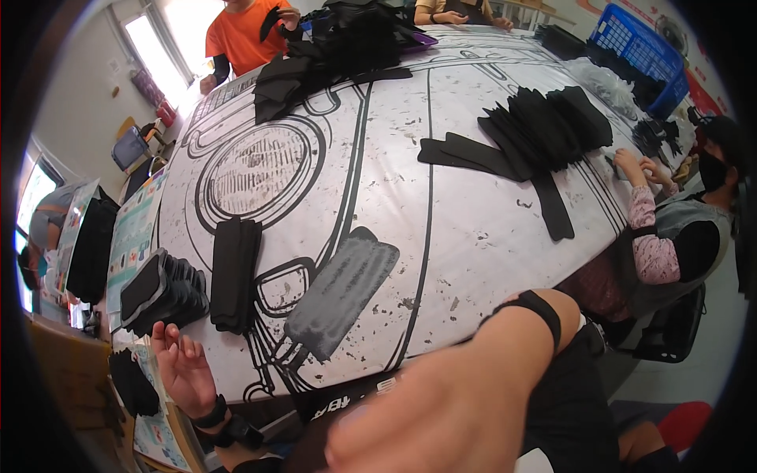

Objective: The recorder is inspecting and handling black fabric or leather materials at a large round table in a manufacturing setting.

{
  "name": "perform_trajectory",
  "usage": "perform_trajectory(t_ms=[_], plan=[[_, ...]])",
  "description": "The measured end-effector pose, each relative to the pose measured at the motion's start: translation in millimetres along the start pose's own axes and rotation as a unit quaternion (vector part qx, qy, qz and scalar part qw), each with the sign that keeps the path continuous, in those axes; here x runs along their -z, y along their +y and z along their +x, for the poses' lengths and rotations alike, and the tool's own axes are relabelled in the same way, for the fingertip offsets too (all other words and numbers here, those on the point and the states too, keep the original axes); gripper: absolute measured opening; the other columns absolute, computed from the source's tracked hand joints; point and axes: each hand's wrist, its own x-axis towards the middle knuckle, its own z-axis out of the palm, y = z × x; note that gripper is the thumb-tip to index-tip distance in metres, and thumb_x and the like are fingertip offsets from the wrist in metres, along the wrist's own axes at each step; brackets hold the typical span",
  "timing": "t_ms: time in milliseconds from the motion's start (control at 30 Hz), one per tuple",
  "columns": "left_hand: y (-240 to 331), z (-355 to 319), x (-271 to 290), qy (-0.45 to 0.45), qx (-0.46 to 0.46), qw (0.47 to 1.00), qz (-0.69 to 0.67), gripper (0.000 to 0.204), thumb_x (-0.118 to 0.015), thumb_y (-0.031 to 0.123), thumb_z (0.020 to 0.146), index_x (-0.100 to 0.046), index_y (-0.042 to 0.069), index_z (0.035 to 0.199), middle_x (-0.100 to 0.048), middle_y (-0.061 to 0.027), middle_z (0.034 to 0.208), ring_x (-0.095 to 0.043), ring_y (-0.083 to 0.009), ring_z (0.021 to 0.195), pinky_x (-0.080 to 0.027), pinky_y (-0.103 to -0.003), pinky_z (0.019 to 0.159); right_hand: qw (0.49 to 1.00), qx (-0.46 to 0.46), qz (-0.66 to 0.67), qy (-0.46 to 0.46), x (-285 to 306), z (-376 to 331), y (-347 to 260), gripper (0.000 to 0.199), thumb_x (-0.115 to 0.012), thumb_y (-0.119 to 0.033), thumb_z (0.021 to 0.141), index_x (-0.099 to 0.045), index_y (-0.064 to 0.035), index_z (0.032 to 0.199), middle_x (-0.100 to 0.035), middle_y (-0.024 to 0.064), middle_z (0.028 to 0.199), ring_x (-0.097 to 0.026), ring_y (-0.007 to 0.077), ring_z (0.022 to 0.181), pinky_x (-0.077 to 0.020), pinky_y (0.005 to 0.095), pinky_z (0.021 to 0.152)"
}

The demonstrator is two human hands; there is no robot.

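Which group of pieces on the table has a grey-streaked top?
The flat, rectangular grey group, right of the narrow stack of black strips; the other tops look mainly black.

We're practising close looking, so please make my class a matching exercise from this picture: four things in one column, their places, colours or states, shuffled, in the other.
Column one
1. Crate
2. Left hand
3. Right hand
4. Grey patch

Column two
A. Blurred, low in the picture
B. Just right of a black stack
C. Blue, in the upper right of the picture
D. Just below a grey-edged stack

Right pairs: 1-C, 2-D, 3-A, 4-B
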Motion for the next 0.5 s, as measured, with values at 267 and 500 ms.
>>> perform_trajectory(t_ms=[267, 500], plan=[[-3.1, -0.8, -7.9, 0.010, -0.004, 1.000, 0.000, 0.040, -0.048, 0.001, 0.086, -0.044, 0.003, 0.125, -0.050, -0.0083, 0.105, -0.047, -0.0131, 0.071, -0.042, -0.027, 0.067, 0.980, 0.044, -0.177, 0.074, 12.7, 4.3, -6.4, 0.008, -0.068, -0.010, 0.080, -0.072, -0.0174, 0.080, -0.070, -0.0044, 0.093, -0.059, 0.0089, 0.085, -0.0426, 0.0222, 0.068], [-9.7, -2.2, -13.2, 0.027, 0.020, 0.999, -0.003, 0.042, -0.049, 0.001, 0.086, -0.043, 0.004, 0.128, -0.051, -0.0082, 0.105, -0.047, -0.0135, 0.072, -0.042, -0.026, 0.069, 0.981, 0.054, -0.178, -0.054, 20.1, 6.3, -22.5, 0.015, -0.064, -0.008, 0.081, -0.077, -0.0129, 0.087, -0.071, 0.0041, 0.091, -0.063, 0.0089, 0.078, -0.0508, 0.0250, 0.080]])
